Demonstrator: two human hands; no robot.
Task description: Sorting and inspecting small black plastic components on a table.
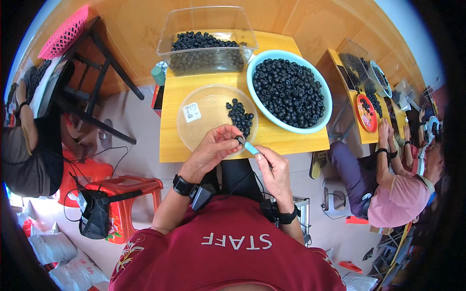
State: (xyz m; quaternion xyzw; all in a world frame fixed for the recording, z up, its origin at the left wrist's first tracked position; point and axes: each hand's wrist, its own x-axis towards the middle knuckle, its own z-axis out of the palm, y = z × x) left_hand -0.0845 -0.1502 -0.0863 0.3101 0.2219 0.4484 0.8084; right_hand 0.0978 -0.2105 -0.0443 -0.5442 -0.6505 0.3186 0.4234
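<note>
Over the table's near edge, my left hand (217,144) pinches a small black ring-shaped piece (239,139) between thumb and fingers. My right hand (274,169) is closed around a slim blue-handled tool (251,148), whose metal tip meets the piece; the tip's exact shape is too small to make out. Just beyond my hands lies a round clear plastic lid (190,132) with a small pile of black pieces (240,118) on its right side. A light-blue bowl (327,112) heaped with similar pieces (289,92) stands to the right.
At the table's (170,150) far side stands a clear plastic box (208,14) partly filled with black pieces. A green-lidded container (158,75) is by the left edge. Red stools (128,186) stand at left. Other people work at tables on both sides, one in a pink shirt (400,201).
</note>
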